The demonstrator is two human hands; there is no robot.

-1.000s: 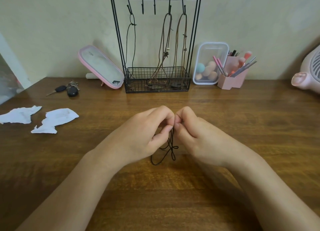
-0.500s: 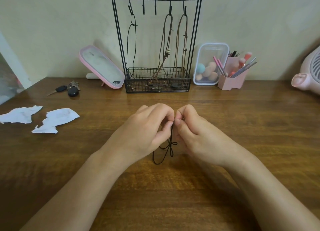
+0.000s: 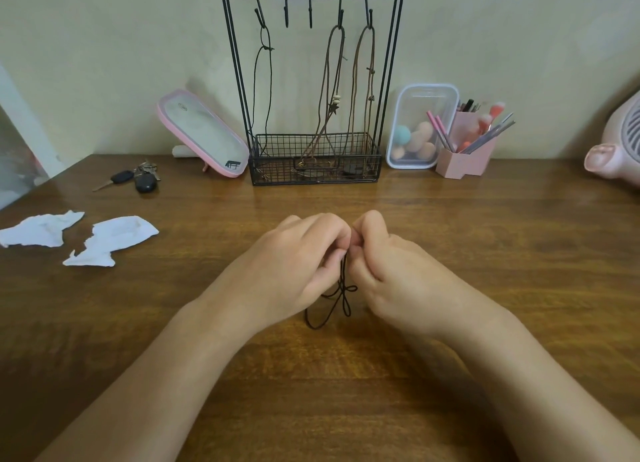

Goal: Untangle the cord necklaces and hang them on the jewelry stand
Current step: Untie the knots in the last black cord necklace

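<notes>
- Mostly hidden, the black cord necklace [image 3: 341,293] is pinched by left hand [image 3: 294,271] and right hand [image 3: 398,278] over the table [image 3: 485,239].
- Only its lower loops show; fingertips cover the top.

You find no wording here that you can read. The pink mirror [image 3: 204,132] bears a small dark mark at its lower corner and a faint oval stamp near its top, perhaps logos, both too blurred to read.
</notes>
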